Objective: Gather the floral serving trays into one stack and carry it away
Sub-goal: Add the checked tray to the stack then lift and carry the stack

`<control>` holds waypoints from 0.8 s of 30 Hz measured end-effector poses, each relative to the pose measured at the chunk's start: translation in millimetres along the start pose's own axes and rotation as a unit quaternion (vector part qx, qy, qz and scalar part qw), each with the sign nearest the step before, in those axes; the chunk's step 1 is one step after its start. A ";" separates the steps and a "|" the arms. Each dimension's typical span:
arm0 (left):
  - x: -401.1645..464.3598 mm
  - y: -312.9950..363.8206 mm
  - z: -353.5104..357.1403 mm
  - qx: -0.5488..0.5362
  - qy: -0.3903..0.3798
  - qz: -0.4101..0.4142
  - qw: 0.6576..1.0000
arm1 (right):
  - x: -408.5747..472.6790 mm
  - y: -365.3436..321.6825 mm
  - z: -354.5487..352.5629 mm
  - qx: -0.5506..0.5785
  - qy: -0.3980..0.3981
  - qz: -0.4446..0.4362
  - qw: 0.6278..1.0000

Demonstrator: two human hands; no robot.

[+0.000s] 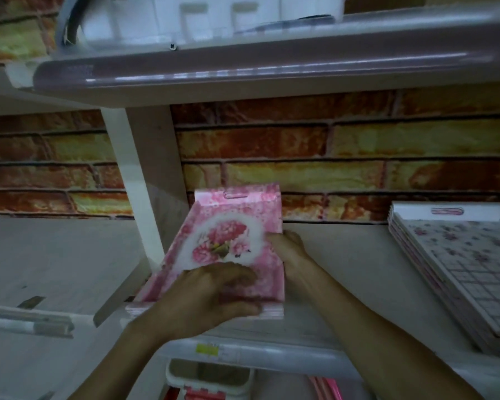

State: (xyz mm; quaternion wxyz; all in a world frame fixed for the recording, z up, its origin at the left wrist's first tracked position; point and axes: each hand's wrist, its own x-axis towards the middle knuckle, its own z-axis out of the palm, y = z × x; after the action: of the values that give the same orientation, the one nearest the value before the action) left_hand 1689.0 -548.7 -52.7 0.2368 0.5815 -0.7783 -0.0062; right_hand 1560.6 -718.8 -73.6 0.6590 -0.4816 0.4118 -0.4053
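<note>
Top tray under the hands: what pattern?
Pink, with roses in a white oval, on the top tray; head view.

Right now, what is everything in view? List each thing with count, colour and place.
pink floral trays: one stack, count unclear, pink with rose print, middle of the shelf, top tray tilted up
white floral trays: one stack, count unclear, white with small pink flowers, right on the shelf
shelf: one, pale, under both stacks
upper shelf: one, grey-mauve edge, overhead
foam packing: white, on upper shelf
brick wall: orange-yellow, behind
price label: one, yellow, shelf front
left hand: on the stack's near end
right hand: on the stack's right side
</note>
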 end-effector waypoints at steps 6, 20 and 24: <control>38.4 -26.3 -9.2 -0.019 0.173 -0.065 0.983 | -27.1 -33.8 -58.5 -0.018 0.055 -0.127 0.990; 149.7 88.7 86.6 -0.278 0.159 -0.212 0.923 | -86.7 -84.6 -257.4 -0.017 0.133 -0.161 0.978; 189.8 156.4 107.7 -0.314 0.171 -0.212 0.910 | -98.4 -112.5 -326.6 -0.030 0.144 -0.157 0.977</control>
State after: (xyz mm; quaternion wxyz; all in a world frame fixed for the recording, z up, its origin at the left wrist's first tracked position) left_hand 1467.3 -699.0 -35.1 0.5293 0.6207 -0.5425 -0.2006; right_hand 1207.7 -748.8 -14.0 0.5062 -0.4960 0.4339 -0.5563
